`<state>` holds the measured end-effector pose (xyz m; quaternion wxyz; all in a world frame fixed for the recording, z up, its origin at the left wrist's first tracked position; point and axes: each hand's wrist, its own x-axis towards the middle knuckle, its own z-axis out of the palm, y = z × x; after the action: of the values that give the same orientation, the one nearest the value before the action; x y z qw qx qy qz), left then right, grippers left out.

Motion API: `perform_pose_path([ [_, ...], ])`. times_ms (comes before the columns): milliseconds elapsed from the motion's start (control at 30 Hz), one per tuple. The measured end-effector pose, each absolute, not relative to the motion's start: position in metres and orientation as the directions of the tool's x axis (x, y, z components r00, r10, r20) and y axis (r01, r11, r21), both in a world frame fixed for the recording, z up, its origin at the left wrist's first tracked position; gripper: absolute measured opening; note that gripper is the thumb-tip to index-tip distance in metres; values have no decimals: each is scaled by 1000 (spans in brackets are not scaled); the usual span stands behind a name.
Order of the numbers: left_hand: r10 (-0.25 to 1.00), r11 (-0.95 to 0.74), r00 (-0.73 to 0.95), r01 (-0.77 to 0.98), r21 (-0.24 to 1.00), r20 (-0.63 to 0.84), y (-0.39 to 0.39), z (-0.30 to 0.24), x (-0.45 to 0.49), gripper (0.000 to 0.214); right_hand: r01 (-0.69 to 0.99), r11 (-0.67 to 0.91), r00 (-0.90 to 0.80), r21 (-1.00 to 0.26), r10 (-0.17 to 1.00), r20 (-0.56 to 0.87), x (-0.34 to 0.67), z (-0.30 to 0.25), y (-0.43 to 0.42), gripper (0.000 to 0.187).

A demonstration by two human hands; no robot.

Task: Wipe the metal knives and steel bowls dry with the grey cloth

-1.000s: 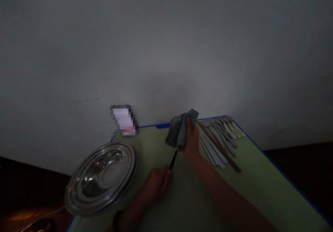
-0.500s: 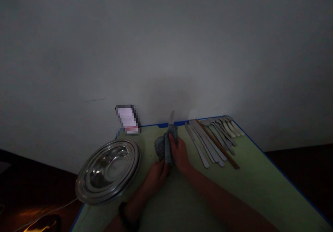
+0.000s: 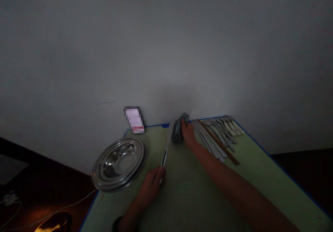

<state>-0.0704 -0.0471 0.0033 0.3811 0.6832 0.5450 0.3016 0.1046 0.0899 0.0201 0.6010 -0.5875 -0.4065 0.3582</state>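
Observation:
My left hand (image 3: 153,182) is closed round the handle of a table knife (image 3: 164,156) whose blade points away from me over the green mat (image 3: 187,190). My right hand (image 3: 187,134) is stretched out to the far edge of the mat. It grips a bunched grey-blue cloth (image 3: 178,130) just past the knife's tip. Whether the cloth touches the blade is unclear in the dim light.
A row of cutlery (image 3: 212,140) with a pair of brown chopsticks (image 3: 221,144) lies at the far right of the mat. Stacked steel plates (image 3: 119,162) sit at the left edge. A small pixelated object (image 3: 134,119) leans on the wall. A cable (image 3: 65,209) runs below left.
My right hand slid the cloth up along the blade from near the handle to beyond its tip. My left hand drew back with the knife. The view shifted left.

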Motion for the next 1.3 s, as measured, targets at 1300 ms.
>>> perform_pose_path([
  [1300,831,-556,533,809,190,159,47,-15,68,57,815,101,-115,-570,993,11,240,21,63,49],
])
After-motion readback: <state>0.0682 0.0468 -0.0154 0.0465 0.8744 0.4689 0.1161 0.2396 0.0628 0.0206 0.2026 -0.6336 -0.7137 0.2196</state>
